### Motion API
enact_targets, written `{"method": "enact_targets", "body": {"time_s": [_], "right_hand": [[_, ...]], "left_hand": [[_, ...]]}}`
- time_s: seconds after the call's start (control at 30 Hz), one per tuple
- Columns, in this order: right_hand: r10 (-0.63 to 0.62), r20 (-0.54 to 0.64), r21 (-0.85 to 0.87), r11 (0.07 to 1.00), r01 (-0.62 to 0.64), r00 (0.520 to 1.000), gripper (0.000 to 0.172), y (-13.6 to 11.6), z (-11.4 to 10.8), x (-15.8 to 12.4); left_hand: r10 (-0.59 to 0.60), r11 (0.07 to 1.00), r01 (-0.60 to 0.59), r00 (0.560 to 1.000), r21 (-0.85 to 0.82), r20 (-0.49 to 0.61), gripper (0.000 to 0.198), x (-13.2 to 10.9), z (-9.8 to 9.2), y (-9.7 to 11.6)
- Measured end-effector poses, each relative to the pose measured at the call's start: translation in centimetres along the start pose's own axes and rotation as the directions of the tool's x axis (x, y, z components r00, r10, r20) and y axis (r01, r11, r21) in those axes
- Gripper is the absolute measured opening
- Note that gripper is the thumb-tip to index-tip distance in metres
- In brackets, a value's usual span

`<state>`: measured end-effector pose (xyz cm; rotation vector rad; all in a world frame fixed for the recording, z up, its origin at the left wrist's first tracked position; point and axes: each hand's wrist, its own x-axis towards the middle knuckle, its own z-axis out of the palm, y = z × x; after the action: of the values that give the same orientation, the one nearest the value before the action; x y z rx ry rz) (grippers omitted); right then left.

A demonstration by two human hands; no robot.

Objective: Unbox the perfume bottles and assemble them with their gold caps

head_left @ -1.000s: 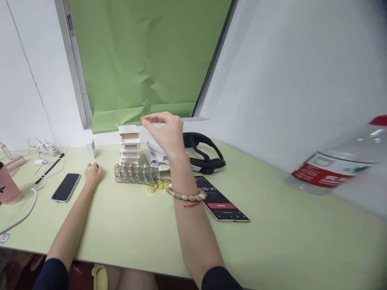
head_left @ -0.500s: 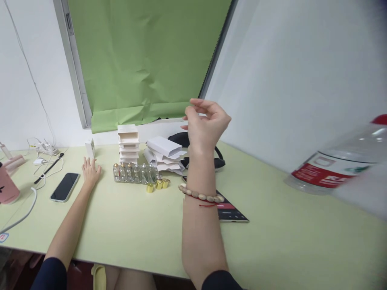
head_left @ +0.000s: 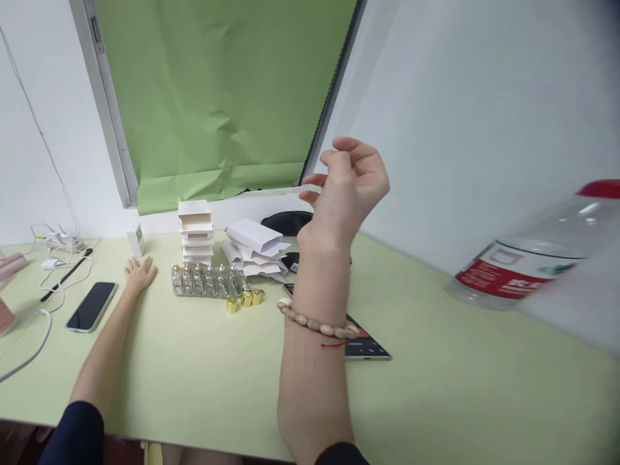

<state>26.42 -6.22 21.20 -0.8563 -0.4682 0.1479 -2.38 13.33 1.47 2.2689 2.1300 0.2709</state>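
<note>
My left hand [head_left: 139, 275] lies on the table with its fingers spread, just in front of a small white box [head_left: 135, 241]. Raised in front of the wall is my right hand [head_left: 352, 187], its fingers loosely bent and apart; nothing shows in them. A beaded bracelet [head_left: 317, 325] circles the right wrist. Between the hands stands a row of glass bottles [head_left: 207, 282], with gold caps [head_left: 247, 299] beside it. Behind them are stacked open white boxes [head_left: 196, 226] and a pile of flattened white boxes [head_left: 256, 240]. The right forearm partly hides a tablet [head_left: 368, 343].
A phone [head_left: 92, 307] lies left of my left forearm, near white cables [head_left: 62, 242] and a black stick [head_left: 66, 274]. A large plastic bottle with a red label [head_left: 513, 268] stands at the right by the wall. A dark case [head_left: 287, 223] sits at the back.
My right hand has risen and moved a little to the right, its wrist bending further. The left hand stays on the table by the small box. The view has shifted slightly right.
</note>
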Motion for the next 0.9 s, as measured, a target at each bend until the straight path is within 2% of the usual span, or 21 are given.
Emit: {"method": "enact_targets", "body": {"time_s": [0.23,0.43,0.57,0.7,0.9], "right_hand": [[0.018,-0.020,0.036,0.999,-0.017,1.000,0.015,-0.7,-0.7,0.5],[0.068,-0.043,0.071,0.995,-0.065,0.997,0.018,-0.3,-1.2,1.5],[0.129,-0.021,0.108,0.986,-0.126,0.991,0.023,-0.3,-1.3,1.8],[0.147,-0.020,0.102,0.984,-0.144,0.989,0.026,-0.1,-1.0,2.1],[0.161,0.035,0.102,0.981,-0.164,0.986,0.021,-0.1,-1.0,2.3]], "left_hand": [[-0.030,0.999,0.029,0.998,-0.015,-0.049,0.064,1.8,-0.3,-0.2],[-0.053,0.995,0.036,0.980,-0.090,-0.190,0.056,3.5,-0.3,-1.0],[-0.026,0.998,0.016,0.987,-0.064,-0.160,0.056,4.6,-0.1,-1.2],[-0.037,0.997,0.027,0.987,-0.066,-0.155,0.052,4.8,-0.2,-1.0],[-0.041,0.998,0.030,0.970,-0.047,-0.241,0.050,4.0,-0.5,-0.6]]}}
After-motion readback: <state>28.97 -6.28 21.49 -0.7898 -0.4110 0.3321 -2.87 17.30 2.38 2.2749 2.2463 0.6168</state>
